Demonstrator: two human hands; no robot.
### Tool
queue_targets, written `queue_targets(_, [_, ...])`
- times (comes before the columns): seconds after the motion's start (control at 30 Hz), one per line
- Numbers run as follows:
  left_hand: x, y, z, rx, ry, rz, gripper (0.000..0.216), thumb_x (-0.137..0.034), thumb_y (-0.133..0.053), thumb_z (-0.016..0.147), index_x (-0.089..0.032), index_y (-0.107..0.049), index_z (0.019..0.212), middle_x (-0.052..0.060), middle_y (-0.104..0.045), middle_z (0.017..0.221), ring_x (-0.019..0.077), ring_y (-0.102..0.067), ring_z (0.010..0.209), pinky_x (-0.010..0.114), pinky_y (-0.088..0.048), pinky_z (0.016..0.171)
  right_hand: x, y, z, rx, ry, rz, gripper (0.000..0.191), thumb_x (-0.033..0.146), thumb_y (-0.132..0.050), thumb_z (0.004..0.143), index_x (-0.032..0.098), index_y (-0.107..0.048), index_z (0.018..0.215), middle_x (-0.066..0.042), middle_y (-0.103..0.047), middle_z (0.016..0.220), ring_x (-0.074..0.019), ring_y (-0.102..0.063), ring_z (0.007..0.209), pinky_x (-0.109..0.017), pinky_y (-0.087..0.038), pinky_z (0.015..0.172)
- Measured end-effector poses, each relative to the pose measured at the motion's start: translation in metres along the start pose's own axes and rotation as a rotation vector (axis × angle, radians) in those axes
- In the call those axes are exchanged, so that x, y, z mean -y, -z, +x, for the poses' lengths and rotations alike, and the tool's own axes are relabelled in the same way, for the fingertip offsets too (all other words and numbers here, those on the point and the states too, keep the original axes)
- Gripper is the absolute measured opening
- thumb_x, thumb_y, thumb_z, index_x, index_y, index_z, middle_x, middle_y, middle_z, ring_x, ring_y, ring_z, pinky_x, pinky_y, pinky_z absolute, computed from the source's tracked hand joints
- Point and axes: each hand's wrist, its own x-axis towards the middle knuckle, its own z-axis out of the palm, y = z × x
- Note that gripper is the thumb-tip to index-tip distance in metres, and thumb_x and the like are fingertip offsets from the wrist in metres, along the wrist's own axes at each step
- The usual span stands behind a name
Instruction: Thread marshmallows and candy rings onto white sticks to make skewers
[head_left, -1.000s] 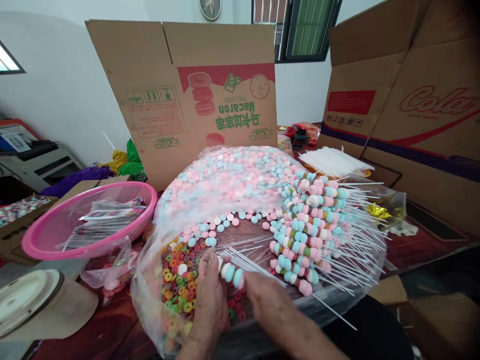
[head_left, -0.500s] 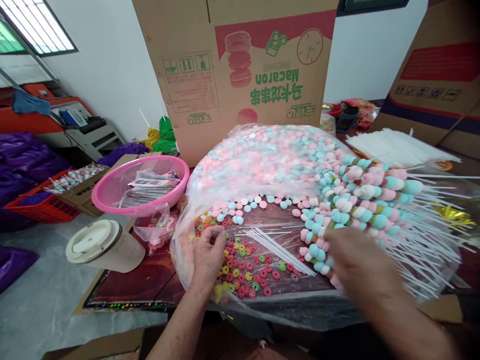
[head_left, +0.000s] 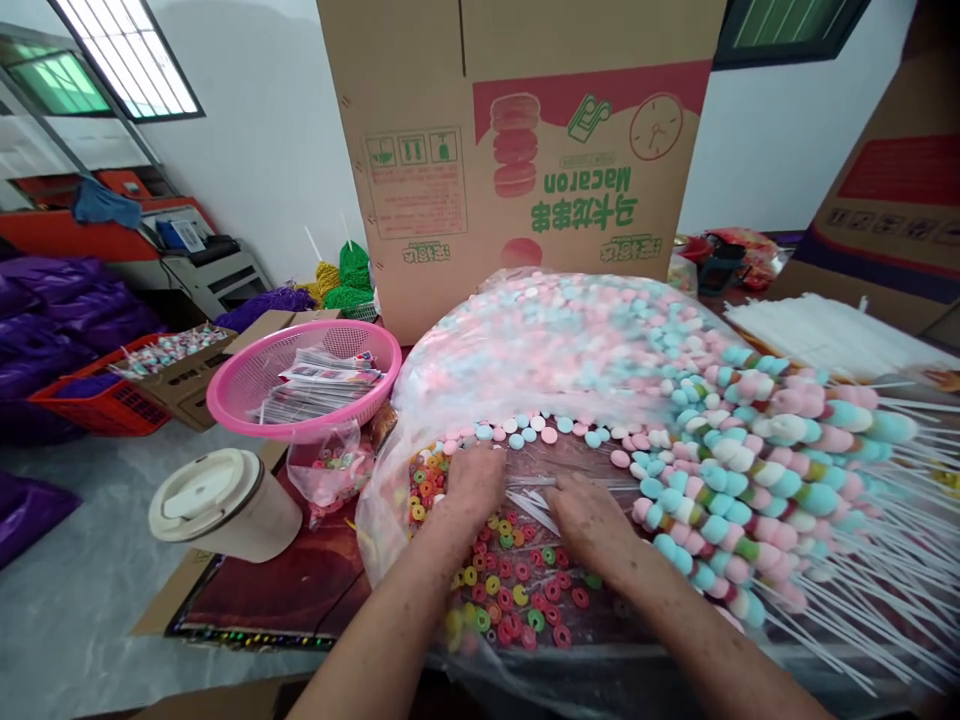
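Note:
My left hand (head_left: 476, 480) is curled low over the upper edge of the loose ring candies (head_left: 517, 570), close to the pink, white and blue marshmallow pieces (head_left: 529, 435). Its fingertips are hidden, so whatever they pinch cannot be made out. To its right, my right hand (head_left: 589, 515) has its fingers closed at the thin white sticks (head_left: 532, 505), seemingly pinching one. Beside that hand lies a large pile of marshmallow skewers (head_left: 750, 480), their bare stick ends pointing right. Behind both hands bulges a clear plastic bag (head_left: 525, 350) full of marshmallows.
A pink basket (head_left: 225, 400) with printed packets stands at the left, a lidded cup (head_left: 225, 505) in front of it. An upright cardboard box (head_left: 420, 280) closes off the back. More white sticks (head_left: 832, 340) lie at the back right.
My right hand has moved left from the skewer pile to the loose white sticks. My left hand has shifted forward and right over the candies. The camera view has turned slightly left.

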Motion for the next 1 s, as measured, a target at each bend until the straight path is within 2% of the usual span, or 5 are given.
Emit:
queue_targets(0.13, [0.017, 0.02, -0.018, -0.077, 0.03, -0.108, 0.013, -0.015, -0.058, 0.062, -0.023, -0.064, 0.071, 0.004, -0.061, 0.07, 0.0221, -0.056, 0.075, 0.032, -0.04, 0.075, -0.003, 0.016, 0.01, 0.001, -0.031, 0.068, 0.02, 0.007, -0.04, 0.082, 0.015, -0.059, 0.081, -0.006, -0.059, 0.087, -0.0141, -0.053, 0.081, -0.023, -0.036, 0.068])
queue_targets(0.43, [0.02, 0.035, -0.052, -0.016, 0.598, -1.294, 0.022, -0.03, -0.064, 0.068, -0.015, -0.054, 0.082, 0.002, -0.061, 0.06, 0.0112, -0.057, 0.046, 0.021, -0.044, 0.044, 0.014, 0.012, 0.086, -0.004, -0.195, 0.231, 0.021, 0.032, -0.05, 0.085, 0.014, -0.058, 0.092, -0.004, -0.061, 0.088, -0.0132, -0.058, 0.075, -0.03, -0.047, 0.067])
queue_targets(0.63, [0.004, 0.024, -0.062, -0.079, 0.583, -1.333, 0.023, -0.03, -0.066, 0.067, -0.015, -0.055, 0.081, 0.0, -0.062, 0.06, 0.0103, -0.057, 0.044, 0.02, -0.044, 0.042, 0.031, 0.021, 0.027, -0.129, -0.073, 0.421, 0.023, 0.031, -0.041, 0.086, 0.018, -0.06, 0.09, 0.0, -0.061, 0.075, -0.0107, -0.054, 0.068, -0.02, -0.04, 0.06])
queue_targets(0.8, [-0.023, 0.011, -0.072, 0.008, 0.427, -1.383, 0.025, -0.037, -0.063, 0.07, -0.013, -0.061, 0.076, 0.002, -0.064, 0.063, 0.0129, -0.061, 0.057, 0.022, -0.047, 0.052, 0.05, 0.013, -0.005, -0.49, 0.021, 0.625, 0.014, 0.022, -0.048, 0.079, 0.016, -0.058, 0.086, -0.004, -0.06, 0.078, -0.0145, -0.054, 0.074, -0.024, -0.041, 0.065])
queue_targets(1.0, [-0.026, 0.017, -0.087, 0.134, 0.405, -1.283, 0.032, -0.025, -0.075, 0.057, -0.012, -0.064, 0.084, 0.003, -0.066, 0.067, 0.0127, -0.061, 0.058, 0.022, -0.047, 0.054, 0.048, 0.013, -0.023, -0.38, -0.014, 0.762, 0.022, 0.015, -0.048, 0.074, 0.017, -0.058, 0.094, -0.004, -0.063, 0.086, -0.0158, -0.057, 0.078, -0.027, -0.045, 0.069])
